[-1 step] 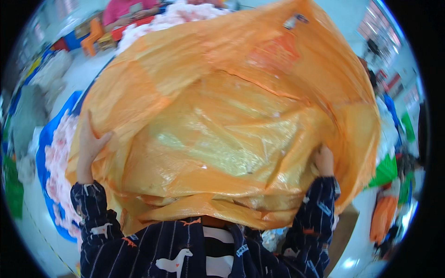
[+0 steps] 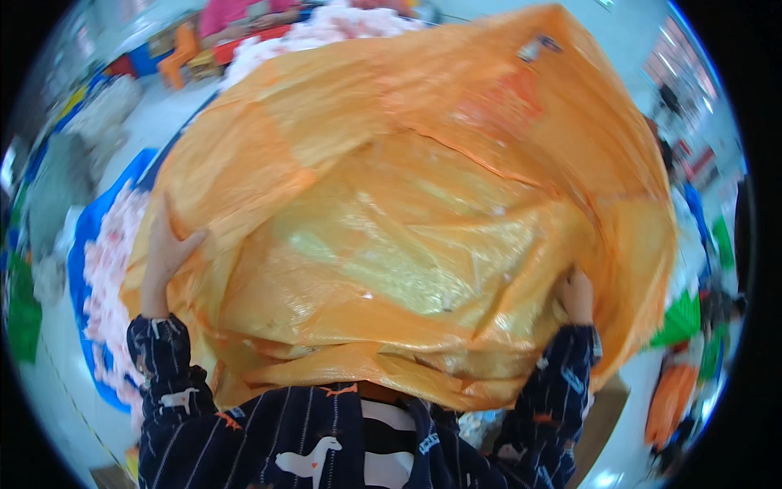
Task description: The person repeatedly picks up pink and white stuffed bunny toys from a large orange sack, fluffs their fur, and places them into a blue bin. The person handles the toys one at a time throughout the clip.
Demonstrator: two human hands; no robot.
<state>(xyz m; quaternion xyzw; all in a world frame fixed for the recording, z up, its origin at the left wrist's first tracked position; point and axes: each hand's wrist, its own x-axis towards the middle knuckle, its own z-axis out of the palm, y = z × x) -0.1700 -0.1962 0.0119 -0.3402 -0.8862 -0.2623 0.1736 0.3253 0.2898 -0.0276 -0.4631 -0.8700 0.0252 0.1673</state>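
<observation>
Left grip spreads wide against the orange sack while the right grip curls, hold unclear.

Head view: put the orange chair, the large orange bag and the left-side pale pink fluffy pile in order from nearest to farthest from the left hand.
From the left hand:
1. Large orange bag: touching the hand, in front of the person.
2. Pale pink fluffy pile: just left of the hand.
3. Orange chair: upper left background.
</observation>
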